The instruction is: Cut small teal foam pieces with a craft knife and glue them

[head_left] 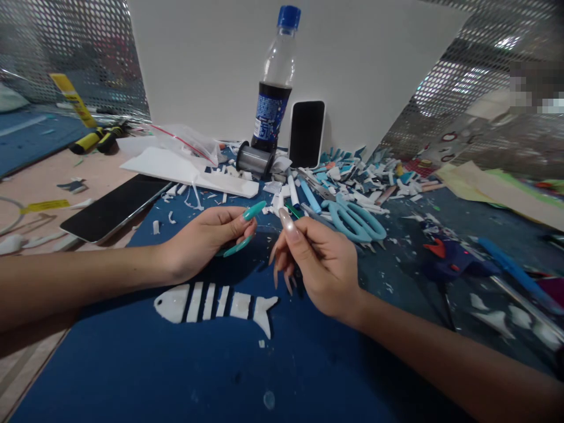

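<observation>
Over one smooth blue mat (211, 376), the left hand (209, 235) and right hand (321, 264) each have the thumb closed against curled fingers; whether they grip anything, I cannot tell. Nearer the wearer than both sets of fingertips lies one flat white fish (222, 301) in six separate pieces: rounded head (175, 304), squarish block (240, 305), forked tail (264, 312) and three narrow strips (208, 301). One dark dot (159, 301) marks the head.

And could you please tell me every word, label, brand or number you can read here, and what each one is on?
No text here reads clearly.
Plastic bottle, blue label: white print, too small and blurred to read.
Yellow strip beside the phone at left: any print too blurred to read.
</observation>
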Available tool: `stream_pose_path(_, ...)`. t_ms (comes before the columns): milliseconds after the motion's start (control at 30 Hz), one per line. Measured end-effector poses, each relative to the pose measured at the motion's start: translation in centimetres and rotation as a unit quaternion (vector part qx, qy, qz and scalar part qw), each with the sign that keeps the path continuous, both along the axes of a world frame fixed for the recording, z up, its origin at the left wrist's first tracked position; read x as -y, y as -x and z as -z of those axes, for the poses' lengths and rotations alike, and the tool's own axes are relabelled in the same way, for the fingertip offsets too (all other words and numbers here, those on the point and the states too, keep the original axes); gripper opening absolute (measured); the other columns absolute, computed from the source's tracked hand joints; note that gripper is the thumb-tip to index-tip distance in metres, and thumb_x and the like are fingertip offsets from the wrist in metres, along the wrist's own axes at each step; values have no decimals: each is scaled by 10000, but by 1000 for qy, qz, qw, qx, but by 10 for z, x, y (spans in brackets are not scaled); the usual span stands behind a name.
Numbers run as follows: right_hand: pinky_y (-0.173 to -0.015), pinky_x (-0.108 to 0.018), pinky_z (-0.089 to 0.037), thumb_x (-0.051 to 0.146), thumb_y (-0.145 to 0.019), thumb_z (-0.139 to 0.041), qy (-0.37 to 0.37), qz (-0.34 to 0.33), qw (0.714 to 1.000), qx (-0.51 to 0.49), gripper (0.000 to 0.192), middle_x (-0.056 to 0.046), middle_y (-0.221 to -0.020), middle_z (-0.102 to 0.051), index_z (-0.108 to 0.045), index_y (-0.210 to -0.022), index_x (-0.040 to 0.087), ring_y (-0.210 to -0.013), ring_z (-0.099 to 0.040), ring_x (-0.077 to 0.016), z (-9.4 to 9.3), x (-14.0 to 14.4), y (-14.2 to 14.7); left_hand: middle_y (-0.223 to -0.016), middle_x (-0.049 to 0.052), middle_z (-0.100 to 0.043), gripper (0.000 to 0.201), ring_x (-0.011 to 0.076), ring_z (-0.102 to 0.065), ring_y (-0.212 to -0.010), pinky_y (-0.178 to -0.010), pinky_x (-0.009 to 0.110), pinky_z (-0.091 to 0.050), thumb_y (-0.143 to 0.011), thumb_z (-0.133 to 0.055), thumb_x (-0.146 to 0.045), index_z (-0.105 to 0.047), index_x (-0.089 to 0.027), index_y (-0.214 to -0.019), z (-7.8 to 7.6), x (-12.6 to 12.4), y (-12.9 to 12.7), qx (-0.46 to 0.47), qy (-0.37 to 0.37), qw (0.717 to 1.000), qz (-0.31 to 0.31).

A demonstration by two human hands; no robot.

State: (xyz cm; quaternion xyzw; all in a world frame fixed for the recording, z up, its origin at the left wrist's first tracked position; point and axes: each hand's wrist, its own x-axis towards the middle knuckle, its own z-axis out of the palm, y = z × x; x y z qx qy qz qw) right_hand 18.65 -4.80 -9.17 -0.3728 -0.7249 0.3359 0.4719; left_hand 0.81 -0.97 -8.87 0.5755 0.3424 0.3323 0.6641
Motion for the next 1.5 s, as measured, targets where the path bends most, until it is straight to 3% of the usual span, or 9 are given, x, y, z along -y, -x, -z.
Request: stream_pose_path(1500, -389, -118, -450, 235, -953, -403, -25, -4, 1000, 18, 283, 22, -512, -594, -557, -730, 156, -400, -557, -42, 0, 1, 0, -577, -39, -376, 295, 60, -287, -504, -494, 186, -241, -901, -452, -298, -463, -149, -647, 6, -3, 3, 13, 5, 999, 47)
